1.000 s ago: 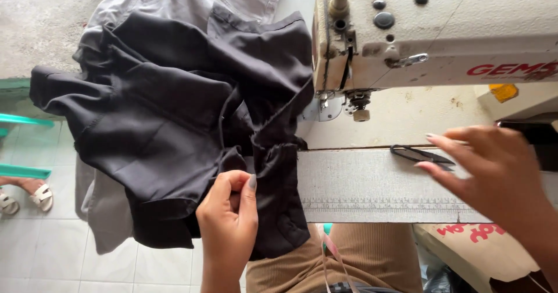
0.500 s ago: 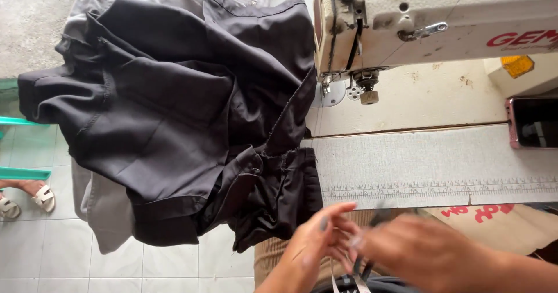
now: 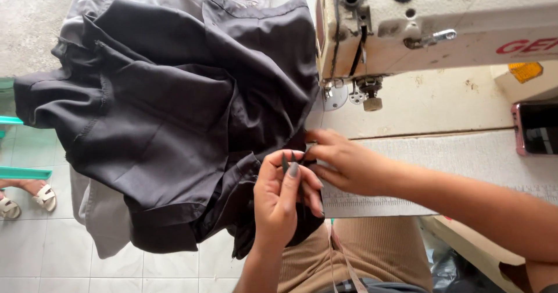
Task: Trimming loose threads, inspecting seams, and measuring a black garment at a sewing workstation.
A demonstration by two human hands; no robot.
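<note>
From the head view, both hands have come together at the near edge of the dark cloth (image 3: pixel 174 124), where a second ago they were well apart: the left hand (image 3: pixel 285 197) alone gripped the cloth's lower fold while the right hand (image 3: pixel 349 162) lay off to the right on the pale strip (image 3: pixel 465 165) beside a small dark tool. Half a second ago both had dropped low over the lap, blurred. Now the left hand's fingers are pressed together, pinching a dark fold of the cloth upright, and the right hand's fingertips close on the same spot, touching the left; what thin thing they hold there I cannot tell. The cloth lies heaped on the counter (image 3: pixel 442 104) left of the sewing machine (image 3: pixel 442 26), not under its needle. So the work looks to have turned to fine handling at that edge. A phone (image 3: pixel 537 127) lies at the far right.
</note>
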